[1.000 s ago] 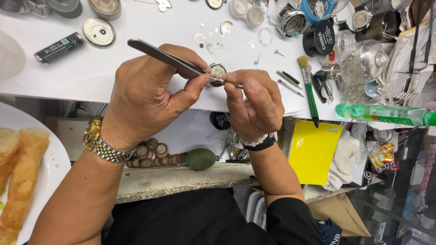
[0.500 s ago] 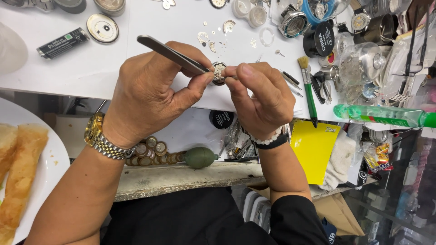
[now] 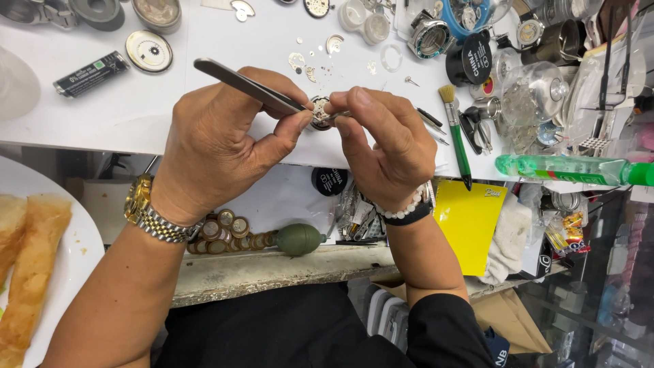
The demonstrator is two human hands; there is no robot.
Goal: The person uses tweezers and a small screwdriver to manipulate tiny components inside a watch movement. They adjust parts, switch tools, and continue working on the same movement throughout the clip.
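Presently logged: left hand [image 3: 218, 146], grip clamped on steel tweezers [image 3: 248, 87], tips at the watch movement [image 3: 319, 113]; right hand [image 3: 388, 146], grip pinched on that movement, above the white worktop [image 3: 122, 112] edge. Risk judged: a slip could drop it off the edge toward the green blower [image 3: 300, 239] below.

**Bare hands, banded wrists**

Both hands were bare. The left hand [image 3: 218, 146] had a gold-and-silver metal watch [image 3: 153, 217] at its wrist. The right hand [image 3: 385, 146] wore a white bead bracelet [image 3: 402, 211] beside a black band. Dark clothing covered the torso, with a black sleeve [image 3: 443, 334] on the right forearm.
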